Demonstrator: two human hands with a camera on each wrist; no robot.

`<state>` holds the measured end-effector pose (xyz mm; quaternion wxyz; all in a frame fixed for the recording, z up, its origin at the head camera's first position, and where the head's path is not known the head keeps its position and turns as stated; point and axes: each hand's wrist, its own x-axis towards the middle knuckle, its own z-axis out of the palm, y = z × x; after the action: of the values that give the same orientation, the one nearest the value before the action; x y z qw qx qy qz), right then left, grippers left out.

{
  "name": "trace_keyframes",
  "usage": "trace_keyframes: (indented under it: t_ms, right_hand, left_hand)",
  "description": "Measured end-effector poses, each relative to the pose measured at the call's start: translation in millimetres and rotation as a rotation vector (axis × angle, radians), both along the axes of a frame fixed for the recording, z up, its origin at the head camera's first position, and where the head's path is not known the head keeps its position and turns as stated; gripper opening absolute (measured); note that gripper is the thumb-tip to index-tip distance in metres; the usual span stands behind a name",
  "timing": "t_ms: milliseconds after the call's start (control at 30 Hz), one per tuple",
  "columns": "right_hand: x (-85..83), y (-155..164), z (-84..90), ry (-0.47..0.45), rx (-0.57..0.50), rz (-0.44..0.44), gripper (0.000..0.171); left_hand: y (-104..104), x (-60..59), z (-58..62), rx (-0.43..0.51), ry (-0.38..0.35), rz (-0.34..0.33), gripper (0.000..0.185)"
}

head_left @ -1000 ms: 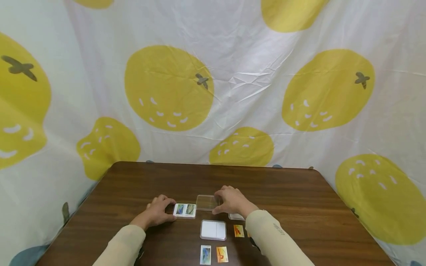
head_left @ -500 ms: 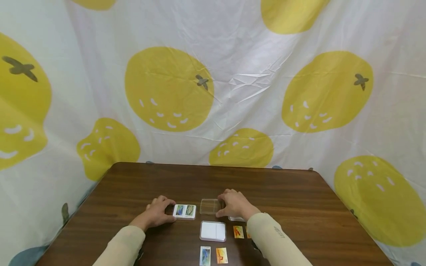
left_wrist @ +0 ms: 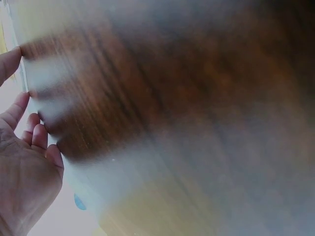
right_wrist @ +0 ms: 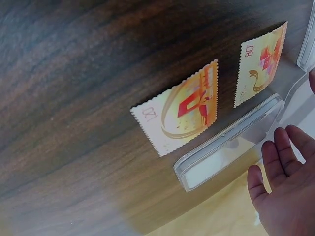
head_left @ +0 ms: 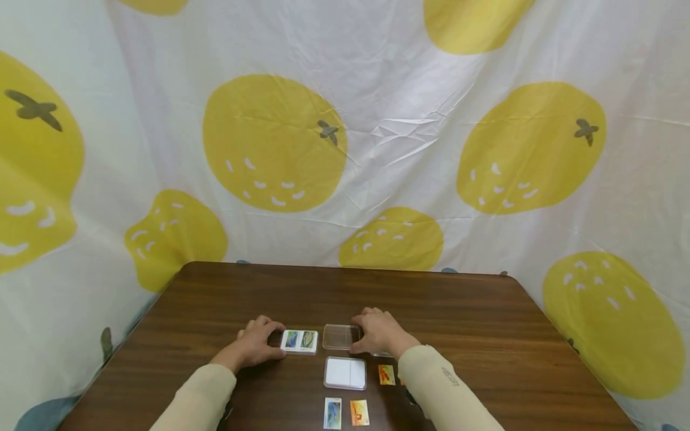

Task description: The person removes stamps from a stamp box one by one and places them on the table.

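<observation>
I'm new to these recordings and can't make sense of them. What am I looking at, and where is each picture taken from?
No machine: a person works with bare hands at a brown table. The wide picture comes from a camera on the head; the two close ones from cameras on each wrist, the left one mostly blurred. The left hand holds a white case with two stamps. The right hand holds a clear lid. A second white case and loose stamps lie nearer; the right wrist view shows two orange stamps close up.

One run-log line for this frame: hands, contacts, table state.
left hand holds stamp case | right hand holds clear lid | white case, loose stamps on table
</observation>
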<state>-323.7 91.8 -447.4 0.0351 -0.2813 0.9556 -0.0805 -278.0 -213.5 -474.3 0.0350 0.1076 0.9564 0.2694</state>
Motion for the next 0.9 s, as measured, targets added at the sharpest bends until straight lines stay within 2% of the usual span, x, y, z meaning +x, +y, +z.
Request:
trace_keyframes:
  t_ms: [467, 900]
  right_hand:
    - [-0.4, -4.4, 0.4, -0.022, -0.032, -0.008, 0.056]
    - [6.1, -27.3, 1.8, -0.014, -0.116, 0.02, 0.057]
  left_hand:
    - [-1.2, 1.0, 1.2, -0.005, 0.004, -0.004, 0.051]
    - [-0.9, 1.5, 2.2, -0.009, 0.014, -0.012, 0.051]
